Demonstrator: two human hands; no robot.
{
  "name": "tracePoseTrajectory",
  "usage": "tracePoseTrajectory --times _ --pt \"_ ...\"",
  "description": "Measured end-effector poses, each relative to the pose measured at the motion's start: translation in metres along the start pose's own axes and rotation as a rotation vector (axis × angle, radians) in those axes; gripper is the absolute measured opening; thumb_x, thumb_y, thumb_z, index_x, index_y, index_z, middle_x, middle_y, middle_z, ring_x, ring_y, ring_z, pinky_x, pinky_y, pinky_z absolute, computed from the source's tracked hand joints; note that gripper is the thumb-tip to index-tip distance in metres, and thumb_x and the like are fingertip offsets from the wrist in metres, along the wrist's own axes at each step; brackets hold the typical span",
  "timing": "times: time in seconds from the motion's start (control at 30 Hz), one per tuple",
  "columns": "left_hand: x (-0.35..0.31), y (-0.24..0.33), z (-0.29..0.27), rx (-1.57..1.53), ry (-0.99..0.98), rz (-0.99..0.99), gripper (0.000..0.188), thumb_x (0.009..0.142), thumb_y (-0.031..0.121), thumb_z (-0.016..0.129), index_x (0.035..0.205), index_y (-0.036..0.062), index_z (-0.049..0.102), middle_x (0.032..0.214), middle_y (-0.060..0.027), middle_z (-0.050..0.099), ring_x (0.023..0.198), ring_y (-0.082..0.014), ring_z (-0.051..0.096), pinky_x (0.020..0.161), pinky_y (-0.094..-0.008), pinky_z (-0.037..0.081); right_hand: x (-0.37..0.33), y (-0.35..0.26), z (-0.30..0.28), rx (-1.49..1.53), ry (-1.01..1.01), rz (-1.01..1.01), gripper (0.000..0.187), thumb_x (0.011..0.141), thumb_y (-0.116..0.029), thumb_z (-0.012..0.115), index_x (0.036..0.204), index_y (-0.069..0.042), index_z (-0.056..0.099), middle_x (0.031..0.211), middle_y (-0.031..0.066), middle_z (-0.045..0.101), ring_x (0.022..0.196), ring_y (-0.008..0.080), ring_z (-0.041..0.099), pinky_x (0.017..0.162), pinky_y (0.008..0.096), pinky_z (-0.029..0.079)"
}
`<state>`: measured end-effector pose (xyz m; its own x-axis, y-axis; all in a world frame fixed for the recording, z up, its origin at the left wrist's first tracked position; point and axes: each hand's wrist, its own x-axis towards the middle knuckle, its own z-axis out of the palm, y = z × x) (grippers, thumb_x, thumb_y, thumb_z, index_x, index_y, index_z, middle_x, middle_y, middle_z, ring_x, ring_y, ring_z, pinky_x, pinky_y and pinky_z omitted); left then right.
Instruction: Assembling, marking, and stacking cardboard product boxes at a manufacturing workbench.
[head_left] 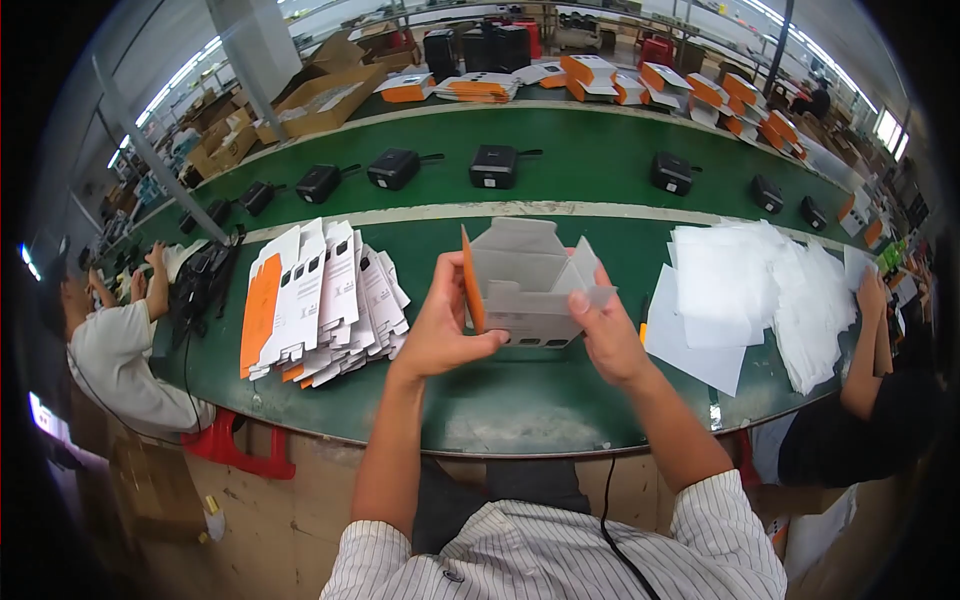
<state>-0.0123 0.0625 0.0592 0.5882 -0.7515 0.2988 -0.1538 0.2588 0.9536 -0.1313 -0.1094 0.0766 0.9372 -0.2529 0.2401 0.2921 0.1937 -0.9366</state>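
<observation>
Between my two hands, above the green table, I hold a small cardboard box (530,290) opened out of its flat shape. Its inside is grey, one side is orange, and its top flaps stand up and apart. My left hand (446,318) grips the orange side, thumb along the near lower edge. My right hand (606,325) closes on the right side, thumb on a flap at the near corner. A fanned stack of flat white-and-orange cartons (325,300) lies left of my hands. To the right are a pile of thin white sheets (755,290) and some flat white paper (700,345).
Several black devices with straps (494,167) sit along a green belt (590,150) beyond the table. Folded orange-and-white boxes (590,75) are heaped behind it. Black cables (205,285) lie by a seated person (130,350) at left; another person (860,410) reaches in at right.
</observation>
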Motion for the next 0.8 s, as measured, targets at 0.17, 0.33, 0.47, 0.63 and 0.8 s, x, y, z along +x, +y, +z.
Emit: tracePoseTrajectory --times 0.17,0.33,0.47,0.63,0.8 --pt "-0.003 -0.009 0.056 -0.135 0.310 0.054 0.060 0.082 0.013 0.068 0.128 0.0047 0.030 0.121 -0.0086 0.043 0.109 -0.0153 0.045 0.096 -0.0318 0.039 0.000 0.010 0.021 -0.061 0.260 -0.091 0.044 0.093 -0.024 0.059 0.128 -0.007 0.038 0.110 0.0074 0.053 0.102 0.0143 0.051 0.085 0.0278 0.045" --pt "0.012 -0.012 0.073 0.128 0.629 0.592 0.054 0.084 0.016 0.066 0.128 0.0003 0.039 0.118 -0.0178 0.045 0.101 -0.0258 0.051 0.092 -0.0343 0.041 0.010 0.005 0.018 0.092 0.333 -0.033 0.044 0.086 -0.002 0.050 0.129 -0.006 0.038 0.117 0.0100 0.051 0.109 0.0181 0.050 0.092 0.0300 0.043" --pt "0.005 -0.027 0.050 0.550 0.496 0.706 0.032 0.087 0.027 0.067 0.107 0.0043 0.058 0.117 -0.0208 0.046 0.100 -0.0289 0.053 0.087 -0.0386 0.045 0.008 0.008 0.009 0.087 0.166 -0.010 0.046 0.091 -0.010 0.050 0.135 -0.008 0.037 0.127 0.0097 0.047 0.118 0.0196 0.046 0.101 0.0319 0.037" --pt "0.007 -0.019 0.038 0.488 0.391 0.657 0.022 0.089 0.017 0.055 0.103 0.0002 0.057 0.117 -0.0200 0.046 0.105 -0.0290 0.050 0.093 -0.0396 0.041 0.008 -0.009 -0.024 0.230 -0.035 0.164 0.043 0.100 -0.025 0.039 0.138 -0.006 0.039 0.130 0.0067 0.050 0.120 0.0176 0.048 0.102 0.0328 0.037" --pt "0.011 0.008 0.058 -0.275 0.415 0.341 0.061 0.070 0.003 0.043 0.130 -0.0006 0.037 0.130 -0.0193 0.045 0.120 -0.0281 0.045 0.109 -0.0373 0.027 0.022 -0.005 -0.007 0.162 -0.044 0.176 0.042 0.089 -0.003 0.047 0.131 -0.005 0.046 0.122 0.0066 0.053 0.109 0.0157 0.053 0.093 0.0288 0.043"
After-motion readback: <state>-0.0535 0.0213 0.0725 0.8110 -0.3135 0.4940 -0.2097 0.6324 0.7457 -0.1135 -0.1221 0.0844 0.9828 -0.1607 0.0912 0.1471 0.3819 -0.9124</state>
